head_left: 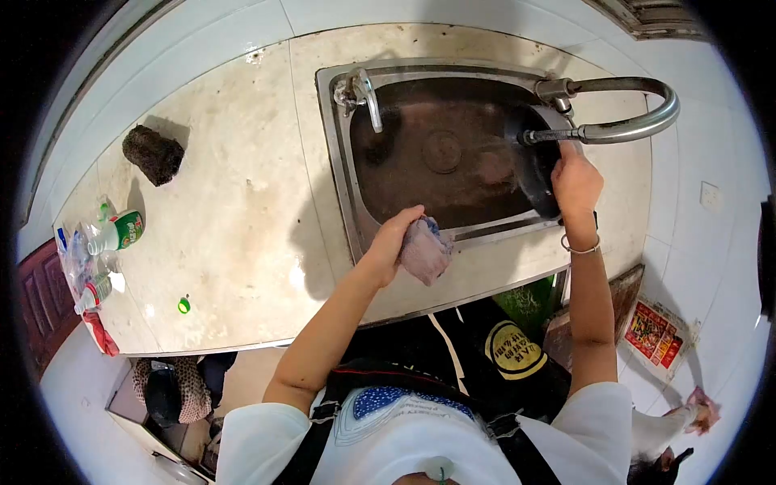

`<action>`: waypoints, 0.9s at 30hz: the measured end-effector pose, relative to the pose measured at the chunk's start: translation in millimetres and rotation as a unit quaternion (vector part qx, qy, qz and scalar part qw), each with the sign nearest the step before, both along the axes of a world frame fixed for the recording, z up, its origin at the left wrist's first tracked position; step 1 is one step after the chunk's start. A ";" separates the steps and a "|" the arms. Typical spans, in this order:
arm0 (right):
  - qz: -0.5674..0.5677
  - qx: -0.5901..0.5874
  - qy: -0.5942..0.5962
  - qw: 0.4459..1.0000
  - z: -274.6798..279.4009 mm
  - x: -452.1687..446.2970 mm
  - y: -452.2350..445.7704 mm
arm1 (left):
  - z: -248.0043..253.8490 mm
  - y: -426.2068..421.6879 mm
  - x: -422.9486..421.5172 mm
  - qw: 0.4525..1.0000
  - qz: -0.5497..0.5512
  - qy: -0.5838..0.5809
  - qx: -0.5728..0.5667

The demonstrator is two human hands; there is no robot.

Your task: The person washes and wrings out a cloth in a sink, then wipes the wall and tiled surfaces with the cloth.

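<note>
My left hand [390,246] is closed around a crumpled pinkish-grey cloth [427,252] over the front rim of the sink. My right hand [575,187] is closed at the sink's right side, at the edge of a dark, curved, shiny vessel [530,166]. That vessel stands tilted against the right wall of the steel sink [343,174]; its exact kind is hard to make out, and my fingers partly hide its edge. Above it is the outlet of a curved metal faucet [638,128]. Brownish, wet-looking surfaces and a round drain [442,152] show in the basin.
A smaller tap [360,95] rises at the sink's back left corner. On the counter [234,186] lie a dark scouring clump [153,155], plastic bottles [117,232] and a green cap [184,305]. Another person's hand [702,409] shows at lower right.
</note>
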State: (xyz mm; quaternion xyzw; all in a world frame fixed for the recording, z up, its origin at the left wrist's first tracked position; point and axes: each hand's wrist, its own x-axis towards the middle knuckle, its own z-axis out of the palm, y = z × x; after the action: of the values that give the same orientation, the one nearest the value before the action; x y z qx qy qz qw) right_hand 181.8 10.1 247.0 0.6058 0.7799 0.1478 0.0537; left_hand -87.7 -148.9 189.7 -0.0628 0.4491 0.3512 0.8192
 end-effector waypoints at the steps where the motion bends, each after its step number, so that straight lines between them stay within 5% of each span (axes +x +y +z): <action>1: -0.023 -0.005 0.001 1.000 3.1 1.6 -1.2 | 7.3 -1.2 -2.1 0.999 -0.032 0.029 0.021; 5: -0.083 -0.030 0.210 0.974 -33.4 35.6 -0.3 | -12.3 -11.9 -7.9 0.993 -0.020 0.004 0.120; 6: -0.041 0.011 0.332 0.942 -103.5 79.0 6.4 | -15.0 -8.8 -8.5 0.989 -0.048 0.020 0.136; 7: -0.254 -0.145 0.398 0.869 -95.4 54.1 -3.9 | -16.8 -4.8 -7.6 0.985 -0.076 0.035 0.152; 8: -0.295 -0.166 0.500 0.797 -118.3 48.1 -10.5 | -17.9 0.1 -4.0 0.984 -0.083 0.038 0.151; 10: -0.320 -0.204 0.617 0.690 -167.8 44.1 -22.2 | -20.3 15.0 5.8 0.812 -0.181 0.412 0.371; 11: -0.328 -0.192 0.614 0.692 -201.6 47.7 -26.8 | -19.1 26.0 8.7 0.739 -0.187 0.479 0.435; 12: -0.379 -0.221 0.597 0.672 -188.3 32.2 -30.9 | -17.1 38.3 13.2 0.736 -0.196 0.478 0.438; 14: -0.373 -0.182 0.456 0.787 -241.1 51.9 -32.3 | -14.0 64.5 23.8 0.554 -0.181 0.607 0.540; 15: -0.381 -0.182 0.458 0.782 -236.5 52.2 -37.4 | -14.6 77.5 30.9 0.554 -0.189 0.603 0.542; 17: -0.178 0.052 0.325 0.927 -196.4 29.9 -42.3 | -20.1 106.3 47.4 0.552 -0.109 0.596 0.572; 18: -0.243 -0.070 0.540 0.803 -171.2 13.9 -40.4 | -26.5 120.4 56.3 0.552 -0.114 0.593 0.575; 19: -0.289 -0.183 0.710 0.616 -142.3 -2.1 -38.5 | -34.7 133.0 67.6 0.617 -0.092 0.548 0.557; 21: -0.393 -0.209 0.845 0.297 -86.4 -36.2 -30.3 | -47.9 155.3 91.0 0.689 -0.071 0.501 0.519; 22: -0.397 -0.204 0.844 0.297 -90.3 -31.9 -25.9 | -55.4 154.3 107.0 0.691 -0.074 0.495 0.521; 24: -0.254 -0.303 0.915 0.072 -105.3 -24.5 -5.0 | -66.7 155.3 134.4 0.709 -0.087 0.476 0.513; 25: -0.255 -0.301 0.916 0.068 -109.3 -19.6 1.1 | -56.6 140.8 145.1 0.632 -0.130 0.527 0.553; 26: -0.227 -0.326 0.917 0.034 -114.1 -15.7 6.7 | -52.3 137.6 146.8 0.672 -0.165 0.435 0.576; 27: -0.196 -0.350 0.916 -0.001 -117.5 -13.9 10.6 | -45.9 135.1 146.9 0.654 -0.154 0.442 0.595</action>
State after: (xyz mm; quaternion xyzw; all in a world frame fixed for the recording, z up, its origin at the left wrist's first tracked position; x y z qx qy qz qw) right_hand 167.9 20.8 129.4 -0.2690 0.0188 0.8384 0.4737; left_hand 59.1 -13.7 143.8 0.6705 0.4564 0.3982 0.4284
